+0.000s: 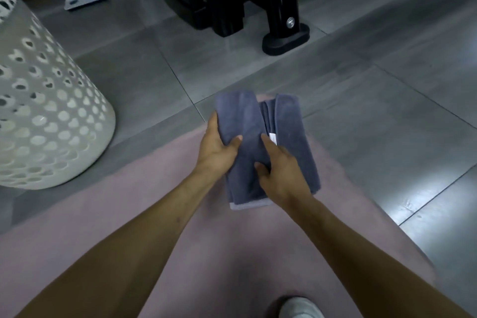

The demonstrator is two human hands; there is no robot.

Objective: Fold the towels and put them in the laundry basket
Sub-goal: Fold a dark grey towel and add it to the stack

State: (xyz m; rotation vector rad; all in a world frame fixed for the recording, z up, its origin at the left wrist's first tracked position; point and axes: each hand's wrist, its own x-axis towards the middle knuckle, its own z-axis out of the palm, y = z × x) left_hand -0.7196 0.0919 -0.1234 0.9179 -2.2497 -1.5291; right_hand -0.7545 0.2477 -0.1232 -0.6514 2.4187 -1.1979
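Slate-blue towel (247,121) (white tag (272,137)); white perforated basket (51,121)

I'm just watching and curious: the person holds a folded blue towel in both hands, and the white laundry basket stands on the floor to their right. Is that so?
Not quite. The head view shows the white laundry basket on the floor to the person's left, not their right. The rest holds: the left hand and right hand both hold the folded blue towel.

We hold the folded blue towel (260,137) with our left hand (219,147) and right hand (281,168), near the white basket (49,121).
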